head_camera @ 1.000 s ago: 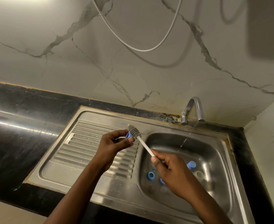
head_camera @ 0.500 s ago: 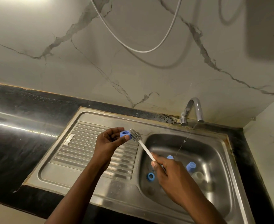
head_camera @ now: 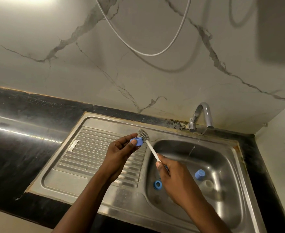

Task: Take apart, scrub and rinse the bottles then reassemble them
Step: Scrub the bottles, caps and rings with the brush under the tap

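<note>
Black polished stone desk (head_camera: 12, 157) is carrying a stainless steel sink (head_camera: 104, 204), ribbed drainboard on the left, basin on the right. Right grip (head_camera: 177, 180) is hovering over the basin's near-left part, thumb and fingers clamping the lower end of the white handle of a grey-bristled bottle brush (head_camera: 151, 148). Three things are lying in the basin. A blue plastic ring (head_camera: 157, 184) is lying flat just left of that hand. A blue plastic cap (head_camera: 199, 174) is sitting tilted to the right of it. A clear whitish piece (head_camera: 208, 184) is sitting just beside the cap, too blurred to identify. Left grip (head_camera: 120, 153) is hanging over the drainboard's right edge, thumb and fingers pinching a blue plastic screw collar (head_camera: 136, 142). The brush head is touching the collar's right side, with the handle slanting down-right into the right grip. Further back, a curved chrome tap (head_camera: 201, 115) is standing at the sink's back rim, and a thin stream of water is falling into the basin. Behind it, a white marble-pattern wall (head_camera: 71, 73) with grey veins is rising, and a thin white cable (head_camera: 148, 54) is hanging in a loop before it.
</note>
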`<control>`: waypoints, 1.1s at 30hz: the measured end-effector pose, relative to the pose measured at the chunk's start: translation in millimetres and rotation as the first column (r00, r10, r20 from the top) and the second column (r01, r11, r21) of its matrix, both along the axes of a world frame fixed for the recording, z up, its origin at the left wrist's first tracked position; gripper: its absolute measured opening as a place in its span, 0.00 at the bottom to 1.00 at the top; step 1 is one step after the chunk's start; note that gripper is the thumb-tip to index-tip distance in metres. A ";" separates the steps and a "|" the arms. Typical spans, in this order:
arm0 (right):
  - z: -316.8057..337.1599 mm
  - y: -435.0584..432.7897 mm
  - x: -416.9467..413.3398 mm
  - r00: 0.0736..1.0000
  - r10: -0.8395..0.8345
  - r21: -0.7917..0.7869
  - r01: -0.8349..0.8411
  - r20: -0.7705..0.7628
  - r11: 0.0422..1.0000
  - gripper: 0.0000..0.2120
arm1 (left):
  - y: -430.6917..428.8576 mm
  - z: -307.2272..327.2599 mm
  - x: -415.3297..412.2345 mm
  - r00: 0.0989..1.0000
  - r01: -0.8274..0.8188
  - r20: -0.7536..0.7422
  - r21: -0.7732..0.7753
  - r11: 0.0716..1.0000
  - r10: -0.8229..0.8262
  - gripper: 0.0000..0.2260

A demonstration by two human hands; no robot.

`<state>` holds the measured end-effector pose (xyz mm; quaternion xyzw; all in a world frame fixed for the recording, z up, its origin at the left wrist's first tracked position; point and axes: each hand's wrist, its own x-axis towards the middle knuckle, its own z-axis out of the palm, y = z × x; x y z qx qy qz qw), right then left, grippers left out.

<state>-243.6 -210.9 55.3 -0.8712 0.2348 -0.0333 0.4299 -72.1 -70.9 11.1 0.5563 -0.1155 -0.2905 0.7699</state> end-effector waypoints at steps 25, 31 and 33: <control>11.9 22.1 0.0 0.999 -0.028 0.035 0.027 0.017 0.999 0.18 | -17.0 -2.4 -23.1 0.963 -0.233 -0.161 -0.111 0.966 0.214 0.16; 14.2 18.5 5.0 0.999 -0.039 0.058 0.036 0.038 0.998 0.19 | -15.9 0.1 -24.0 0.962 -0.155 -0.245 -0.130 0.979 0.119 0.19; 13.8 18.8 5.8 0.998 -0.046 0.070 0.044 0.032 0.997 0.20 | -16.2 -1.7 -24.8 0.959 -0.155 -0.257 -0.126 0.980 0.118 0.19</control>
